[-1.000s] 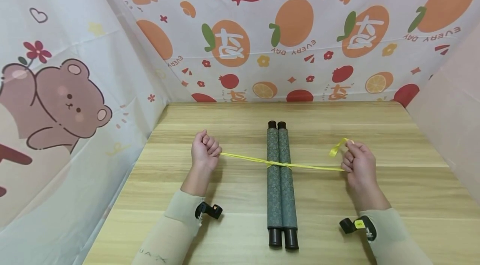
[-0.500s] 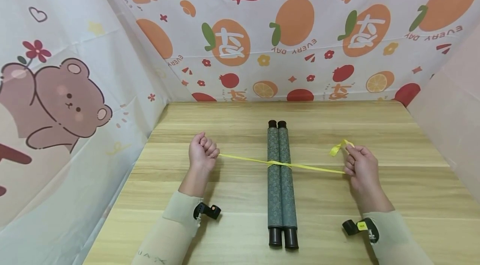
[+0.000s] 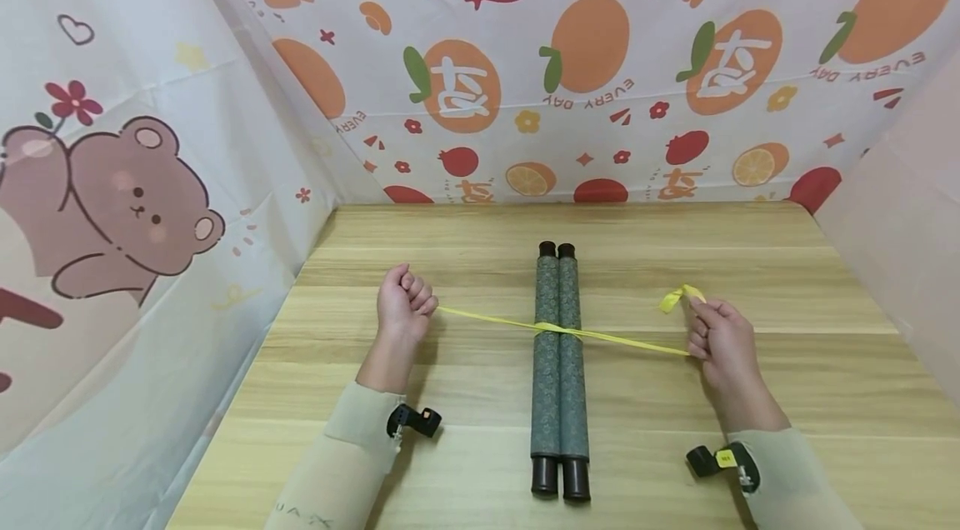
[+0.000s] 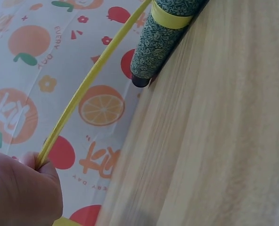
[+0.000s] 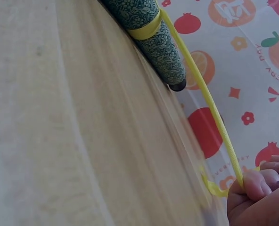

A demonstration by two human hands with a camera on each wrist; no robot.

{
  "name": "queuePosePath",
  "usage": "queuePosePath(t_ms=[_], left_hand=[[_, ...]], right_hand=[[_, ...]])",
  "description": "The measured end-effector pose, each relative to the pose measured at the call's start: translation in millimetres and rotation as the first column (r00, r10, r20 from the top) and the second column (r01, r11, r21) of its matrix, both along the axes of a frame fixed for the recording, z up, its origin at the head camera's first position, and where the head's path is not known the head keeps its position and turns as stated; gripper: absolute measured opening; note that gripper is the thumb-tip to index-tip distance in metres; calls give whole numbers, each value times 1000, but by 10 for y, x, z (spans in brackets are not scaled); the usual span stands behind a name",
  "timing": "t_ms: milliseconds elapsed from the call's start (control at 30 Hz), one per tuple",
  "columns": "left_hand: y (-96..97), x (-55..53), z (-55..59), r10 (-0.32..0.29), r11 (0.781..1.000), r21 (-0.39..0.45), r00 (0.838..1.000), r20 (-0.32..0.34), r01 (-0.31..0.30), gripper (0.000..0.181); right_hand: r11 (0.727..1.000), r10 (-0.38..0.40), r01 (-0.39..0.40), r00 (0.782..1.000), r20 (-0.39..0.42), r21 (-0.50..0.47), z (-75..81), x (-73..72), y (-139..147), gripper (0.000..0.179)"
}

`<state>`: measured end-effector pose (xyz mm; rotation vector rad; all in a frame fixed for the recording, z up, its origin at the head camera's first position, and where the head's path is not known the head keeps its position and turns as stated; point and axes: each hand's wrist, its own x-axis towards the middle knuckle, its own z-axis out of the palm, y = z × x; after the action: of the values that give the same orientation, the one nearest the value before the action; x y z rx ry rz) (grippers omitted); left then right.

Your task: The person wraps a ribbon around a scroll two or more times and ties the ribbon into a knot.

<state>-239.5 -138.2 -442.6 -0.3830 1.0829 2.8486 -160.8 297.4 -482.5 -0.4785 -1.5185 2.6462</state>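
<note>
Two rolled scrolls in green patterned cloth, a left scroll (image 3: 545, 397) and a right scroll (image 3: 574, 405), lie side by side on the table with dark knobs at both ends. A yellow ribbon (image 3: 618, 339) wraps round their middle and crosses on top. My left hand (image 3: 405, 305) grips one end in a fist, left of the scrolls. On the other side my right hand (image 3: 726, 342) grips the other end, and a loose tail curls out past its fingers. Both stretches run taut. In the left wrist view the ribbon (image 4: 90, 77) comes out between thumb and fingers.
The wooden table (image 3: 465, 447) reaches back to a fruit-printed cloth (image 3: 517, 38). A bear-printed cloth (image 3: 112, 205) hangs on the left, a pale panel (image 3: 892, 205) on the right. Wrist cameras sit on both sleeves.
Both hands have shifted slightly outward, the right one also a little toward me. The scrolls have turned slightly, their near ends moving left. The ribbon stays taut in both hands.
</note>
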Motion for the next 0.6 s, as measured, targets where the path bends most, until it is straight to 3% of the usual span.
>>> queuePosePath(t_ms=[333, 600], left_hand=[[29, -27, 14, 12, 996, -84, 999, -41, -16, 49], [16, -51, -15, 18, 997, -74, 999, -43, -22, 37]], right_hand=[[997, 11, -11, 1000, -3, 82, 10, 40, 36, 19], [995, 0, -3, 1000, 24, 98, 11, 30, 45, 18]])
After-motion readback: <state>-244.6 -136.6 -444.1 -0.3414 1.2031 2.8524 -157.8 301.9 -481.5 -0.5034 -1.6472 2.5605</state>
